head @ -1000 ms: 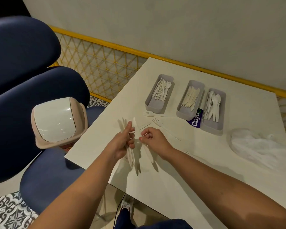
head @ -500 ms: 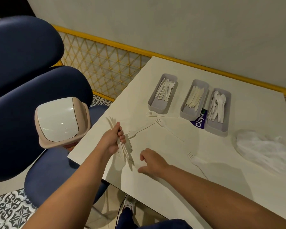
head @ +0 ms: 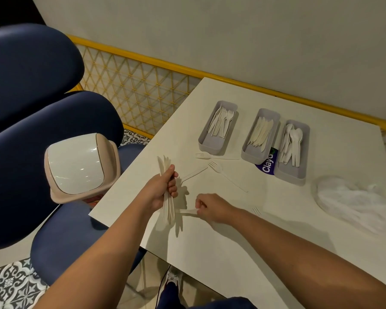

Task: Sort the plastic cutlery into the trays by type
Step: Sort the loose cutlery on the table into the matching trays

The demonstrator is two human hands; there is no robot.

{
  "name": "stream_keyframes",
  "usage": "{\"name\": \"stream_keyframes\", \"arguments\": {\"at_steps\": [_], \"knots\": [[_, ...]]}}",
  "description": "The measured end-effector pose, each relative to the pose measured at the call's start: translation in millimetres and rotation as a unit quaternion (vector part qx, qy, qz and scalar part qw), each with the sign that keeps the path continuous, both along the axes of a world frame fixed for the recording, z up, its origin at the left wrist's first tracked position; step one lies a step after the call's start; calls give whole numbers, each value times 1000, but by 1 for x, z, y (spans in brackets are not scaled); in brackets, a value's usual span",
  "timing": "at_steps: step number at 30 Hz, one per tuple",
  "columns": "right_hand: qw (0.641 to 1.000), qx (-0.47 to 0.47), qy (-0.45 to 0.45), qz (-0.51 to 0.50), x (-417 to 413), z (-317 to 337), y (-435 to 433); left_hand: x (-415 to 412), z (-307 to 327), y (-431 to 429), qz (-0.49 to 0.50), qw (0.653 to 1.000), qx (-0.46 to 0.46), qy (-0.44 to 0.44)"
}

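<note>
Our left hand [head: 161, 190] is closed round a bundle of knives [head: 168, 211], well in front of the fork tray [head: 211, 143]. Our right hand [head: 212, 208] pinches another white piece [head: 186, 211] beside the bundle. Loose forks [head: 218, 168] lie just before that tray.

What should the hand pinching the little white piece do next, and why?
Probably lift the piece and tuck it into the bundle that the left hand grips. The right hand pinches it flat on the table, right beside that bundle, and both look like flat, knife-like shapes, so they likely belong together.
</note>
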State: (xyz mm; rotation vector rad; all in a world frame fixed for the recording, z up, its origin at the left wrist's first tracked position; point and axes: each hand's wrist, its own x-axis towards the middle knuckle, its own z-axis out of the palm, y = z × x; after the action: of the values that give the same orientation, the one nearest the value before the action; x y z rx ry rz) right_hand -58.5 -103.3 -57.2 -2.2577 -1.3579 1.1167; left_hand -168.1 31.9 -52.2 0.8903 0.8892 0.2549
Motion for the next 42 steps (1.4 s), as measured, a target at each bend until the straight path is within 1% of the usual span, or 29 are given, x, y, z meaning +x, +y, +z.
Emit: {"name": "stream_keyframes", "arguments": {"at_steps": [3, 5, 9, 11, 13, 15, 17, 19, 21, 22, 24, 26, 28, 30, 32, 36, 39, 42], "knots": [[994, 75, 61, -46, 14, 17, 6, 9, 3, -4, -26, 999, 22, 13], [985, 128, 81, -85, 21, 32, 12, 16, 7, -6, -38, 998, 40, 23], [951, 220, 146, -160, 34, 54, 26, 28, 17, -9, -85, 995, 53, 17], [938, 248, 157, -185, 38, 62, 33, 35, 20, -13, -128, 990, 55, -1], [930, 263, 155, -203, 44, 65, 36, 45, 25, -18, -145, 988, 61, -9], [920, 275, 158, -232, 49, 66, 38, 57, 29, -22, -135, 989, 62, -15], [905, 286, 162, -272, 54, 65, 38, 68, 32, -24, -118, 992, 40, -26], [898, 279, 159, -300, 57, 62, 39, 77, 34, -23, -111, 993, 21, -40], [894, 240, 198, -321, 60, 59, 38, 88, 33, -21, -114, 992, 30, -52], [883, 219, 245, -335, 61, 59, 37, 94, 35, -21, -118, 991, 35, -59], [847, 190, 341, -360, 63, 59, 34, 106, 37, -20, -131, 989, 49, -54], [820, 177, 393, -377, 66, 58, 32, 120, 43, -20, -135, 988, 60, -36], [807, 167, 423, -377, 71, 57, 28, 134, 46, -20, -132, 987, 94, -16], [813, 158, 423, -367, 79, 58, 24, 149, 48, -20, -147, 976, 157, 6], [813, 169, 426, -359, 89, 62, 19, 161, 51, -19, -159, 969, 188, 14], [802, 186, 443, -356, 108, 66, 9, 187, 54, -14, -186, 963, 195, 11], [812, 179, 432, -350, 119, 69, 5, 204, 55, -18, -226, 956, 183, 26], [814, 182, 421, -358, 130, 68, 4, 220, 52, -17, -259, 945, 196, 42]]}}
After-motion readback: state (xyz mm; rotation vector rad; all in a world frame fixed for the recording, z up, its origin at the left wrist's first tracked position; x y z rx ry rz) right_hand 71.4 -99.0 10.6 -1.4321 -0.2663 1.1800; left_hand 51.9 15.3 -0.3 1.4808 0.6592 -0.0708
